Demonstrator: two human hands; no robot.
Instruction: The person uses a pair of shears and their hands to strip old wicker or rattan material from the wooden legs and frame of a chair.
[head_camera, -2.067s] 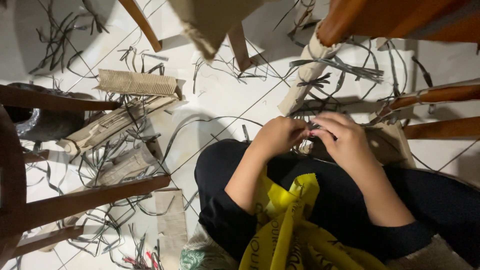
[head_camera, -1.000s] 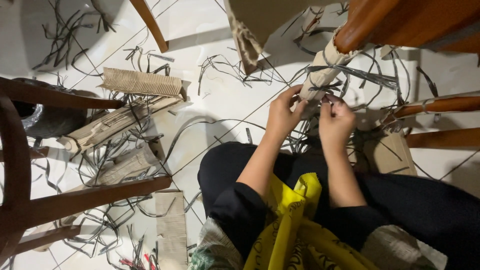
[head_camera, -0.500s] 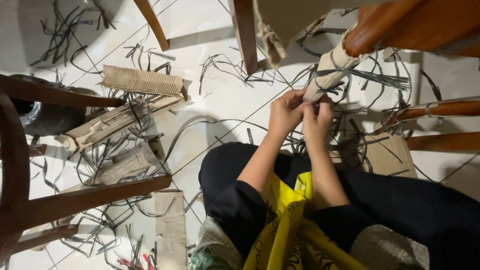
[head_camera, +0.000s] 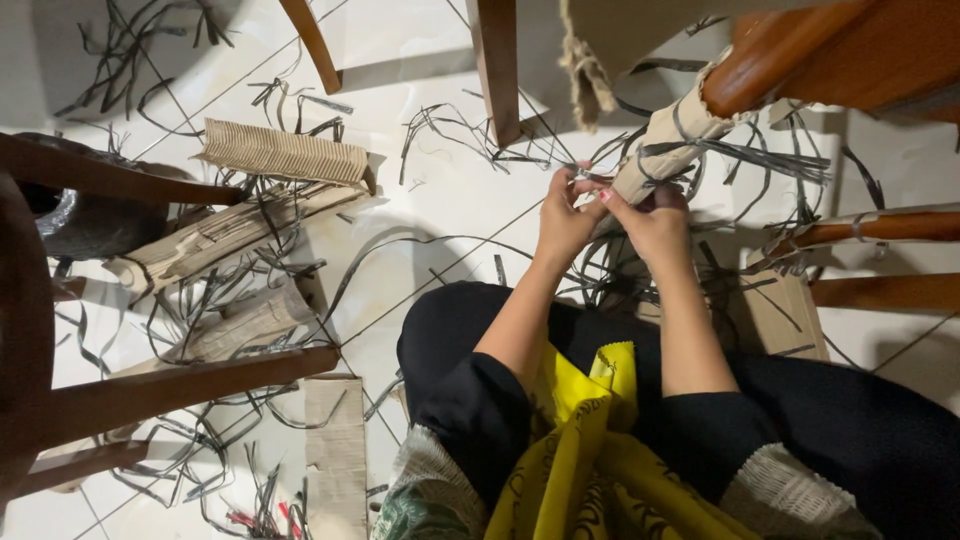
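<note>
We find the cardboard-wrapped chair leg (head_camera: 665, 140), bound with dark plastic strapping (head_camera: 760, 155), slanting down from the top right of the tiled floor (head_camera: 440, 190), with both hands at its lower end. Our left hand (head_camera: 562, 222) and right hand (head_camera: 650, 218) are closed in a fingertip pinch on a strap end at the wrapping's edge; in our judgement, the work goes best with a steady, firm pull along the strap. Loose strap offcuts (head_camera: 250, 270) and corrugated cardboard pieces (head_camera: 285, 152) litter the floor's left side among other wooden chair legs (head_camera: 180, 385).
</note>
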